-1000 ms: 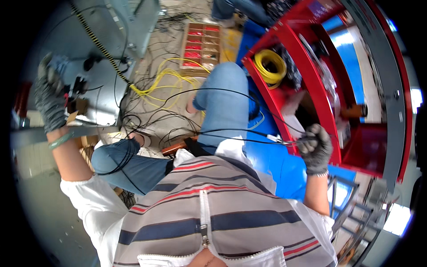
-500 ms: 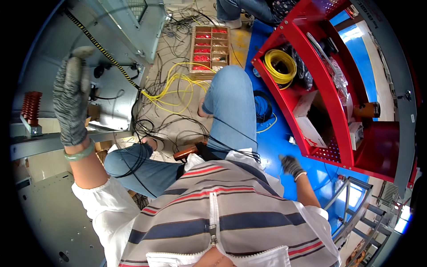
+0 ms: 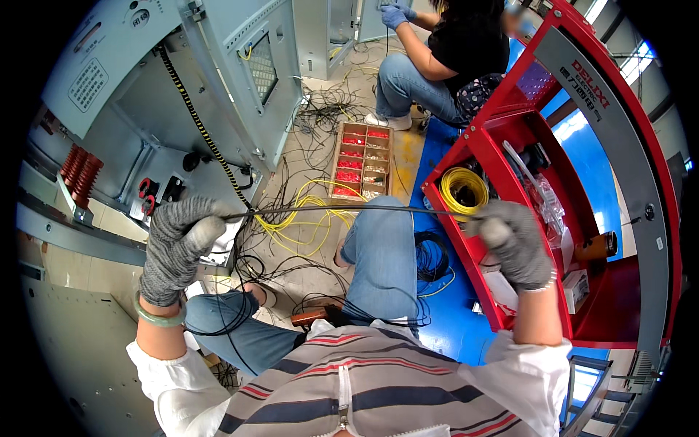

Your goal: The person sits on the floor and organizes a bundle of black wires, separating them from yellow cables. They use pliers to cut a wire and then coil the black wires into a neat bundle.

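A thin black cable [image 3: 349,207] runs taut and nearly level between my two gloved hands, above my knee. My left hand [image 3: 182,244], in a grey knit glove, pinches its left end in front of the open metal cabinet. At the other end my right hand [image 3: 513,244], gloved the same way, closes on the cable in front of the red shelf cart. More black cables [image 3: 291,269] lie loosely across my lap and legs. Yellow wires [image 3: 291,218] spread over the floor beyond, beside a striped black-and-yellow harness [image 3: 193,116] leading into the cabinet.
A divided wooden box [image 3: 362,160] of small red and metallic parts sits on the floor ahead. The red cart [image 3: 502,146] at right holds a yellow wire coil [image 3: 464,191]. A black coil [image 3: 431,256] lies on the blue mat. Farther off, a blue-gloved person [image 3: 437,73] sits working.
My right hand has come up from low on the right, and my left hand has moved down and inward. A black cable is now stretched between them. The view has tilted farther ahead.
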A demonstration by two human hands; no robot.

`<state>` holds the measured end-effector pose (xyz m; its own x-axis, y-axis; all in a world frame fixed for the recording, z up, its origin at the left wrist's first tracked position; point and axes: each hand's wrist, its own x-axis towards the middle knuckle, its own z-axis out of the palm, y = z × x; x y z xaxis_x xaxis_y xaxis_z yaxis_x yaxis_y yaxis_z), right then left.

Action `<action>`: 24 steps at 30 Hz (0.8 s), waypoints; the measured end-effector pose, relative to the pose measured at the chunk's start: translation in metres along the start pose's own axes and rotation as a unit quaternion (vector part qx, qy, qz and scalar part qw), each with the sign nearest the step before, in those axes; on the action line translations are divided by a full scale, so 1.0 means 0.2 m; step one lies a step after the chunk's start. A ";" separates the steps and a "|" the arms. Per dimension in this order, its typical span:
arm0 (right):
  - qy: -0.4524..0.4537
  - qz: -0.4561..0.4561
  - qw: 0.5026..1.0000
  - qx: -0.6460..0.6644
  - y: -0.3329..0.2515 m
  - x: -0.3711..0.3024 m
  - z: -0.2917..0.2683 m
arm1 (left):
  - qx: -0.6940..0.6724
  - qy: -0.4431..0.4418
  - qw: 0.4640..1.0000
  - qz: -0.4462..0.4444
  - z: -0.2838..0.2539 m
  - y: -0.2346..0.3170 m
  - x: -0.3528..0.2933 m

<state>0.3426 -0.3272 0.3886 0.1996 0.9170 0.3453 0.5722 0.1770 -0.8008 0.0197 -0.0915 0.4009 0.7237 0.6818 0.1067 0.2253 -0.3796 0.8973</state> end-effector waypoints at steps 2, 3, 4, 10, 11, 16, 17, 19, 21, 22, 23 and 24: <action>0.111 0.118 0.985 -0.061 0.05 -0.13 -0.19 | 0.037 -0.003 0.999 -0.010 -0.06 -0.07 -0.04; 0.129 0.161 0.969 -0.132 0.08 -0.22 -0.32 | 0.062 0.027 0.997 0.024 -0.08 -0.10 -0.06; 0.143 0.206 0.947 -0.201 0.13 -0.32 -0.46 | 0.069 0.046 0.996 0.009 -0.10 -0.11 -0.09; 0.250 0.325 0.890 -0.201 0.57 -0.91 -0.93 | 0.235 -0.012 0.969 0.074 -0.30 -0.20 -0.24; 0.280 0.360 0.873 -0.174 0.62 -1.00 -0.95 | 0.284 0.045 0.940 0.181 -0.34 -0.23 -0.27; 0.192 0.378 0.802 -0.420 0.83 -1.19 -1.06 | 0.254 0.149 0.948 -0.121 -0.74 -0.44 -0.43; 0.238 0.429 0.791 -0.365 0.81 -1.15 -0.98 | 0.278 0.167 0.930 -0.173 -0.81 -0.48 -0.50; 0.139 0.459 0.713 -0.512 0.87 -1.17 -1.05 | 0.314 0.210 0.887 -0.265 -1.01 -0.56 -0.67; 0.156 0.459 0.779 -0.399 0.93 -1.10 -1.01 | 0.373 0.271 0.821 -0.338 -1.19 -0.55 -0.89; 0.173 0.459 0.801 -0.343 0.93 -1.11 -0.99 | 0.438 0.289 0.781 -0.337 -1.24 -0.54 -0.96; 0.117 0.219 0.813 -0.527 1.03 -1.21 -1.05 | 0.465 0.359 0.746 -0.312 -1.37 -0.63 -1.09; 0.159 0.277 0.842 -0.434 1.00 -1.12 -0.97 | 0.479 0.424 0.700 -0.318 -1.42 -0.59 -1.14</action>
<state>0.5669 -0.5662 0.2467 0.7517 0.6056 0.2609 0.6592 -0.7018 -0.2702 -0.3571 -0.0240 0.3914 -0.2781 0.8750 0.3962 0.9536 0.2020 0.2233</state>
